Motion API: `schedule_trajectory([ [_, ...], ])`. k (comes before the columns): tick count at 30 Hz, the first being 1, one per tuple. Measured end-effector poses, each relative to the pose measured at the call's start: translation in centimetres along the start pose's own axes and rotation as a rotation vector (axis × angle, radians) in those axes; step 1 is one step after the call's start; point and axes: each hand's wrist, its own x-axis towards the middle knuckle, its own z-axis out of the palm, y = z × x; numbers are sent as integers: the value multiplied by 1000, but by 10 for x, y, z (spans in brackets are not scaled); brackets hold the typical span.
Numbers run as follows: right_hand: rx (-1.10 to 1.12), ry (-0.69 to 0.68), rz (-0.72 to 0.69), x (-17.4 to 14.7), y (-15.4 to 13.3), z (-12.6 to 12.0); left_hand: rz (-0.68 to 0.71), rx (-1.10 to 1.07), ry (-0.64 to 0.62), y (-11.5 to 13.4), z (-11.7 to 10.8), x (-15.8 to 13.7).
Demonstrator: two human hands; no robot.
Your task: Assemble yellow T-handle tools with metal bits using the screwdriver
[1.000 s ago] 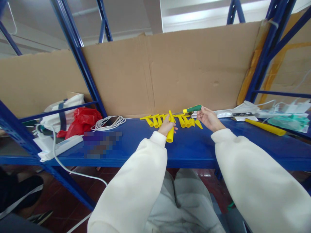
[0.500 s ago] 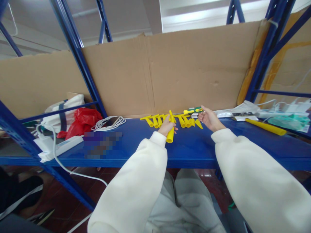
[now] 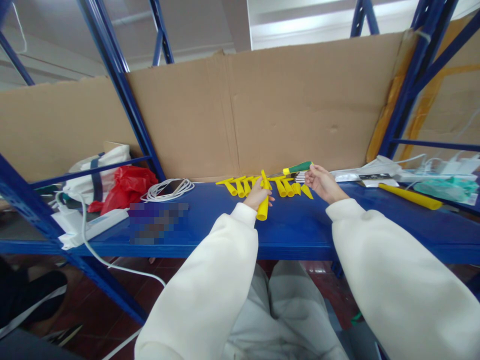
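Note:
My left hand (image 3: 258,194) is closed around a yellow plastic tube with a side arm (image 3: 263,210), its wide round end toward me. In my right hand (image 3: 319,179) is the end of a screwdriver (image 3: 298,168) with a green and yellow handle, held by the fingertips. The screwdriver lies nearly level and its thin shaft points left at the upper part of the yellow tube; whether the tip touches is too small to tell. Several similar yellow pieces (image 3: 231,188) lie in a row behind, on both sides of my left hand.
The blue shelf (image 3: 210,220) carries a coiled white cable (image 3: 183,190), a red bag (image 3: 127,185) and a white power strip (image 3: 99,225) at left. A long yellow tube (image 3: 412,196) lies at right near a green plastic bag (image 3: 444,187). Cardboard (image 3: 285,105) stands behind.
The screwdriver handle has turned about its length, showing more green now, and my right fingers have shifted slightly on it. My left hand and the yellow tube stay in place.

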Motion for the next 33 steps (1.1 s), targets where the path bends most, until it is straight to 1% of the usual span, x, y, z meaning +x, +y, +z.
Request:
schedule_trajectory([
  [6, 15, 87, 71, 2, -3, -2, -6, 5, -8, 0, 0, 1],
  [9, 29, 110, 92, 1, -4, -1, -5, 13, -15, 0, -1, 0],
  [12, 17, 105, 91, 0, -3, 1, -8, 20, -14, 1, 0, -1],
  [17, 18, 47, 0, -2, -1, 2, -17, 15, -7, 1, 0, -1],
  [24, -9, -21, -24, 0, 1, -2, -15, 4, 0, 0, 0, -1],
  [28, 17, 16, -16, 5, 2, -5, -26, 3, 2, 3, 0, -5],
  [33, 66, 69, 44, 6, 0, -5, -35, 18, -8, 5, 1, -7],
])
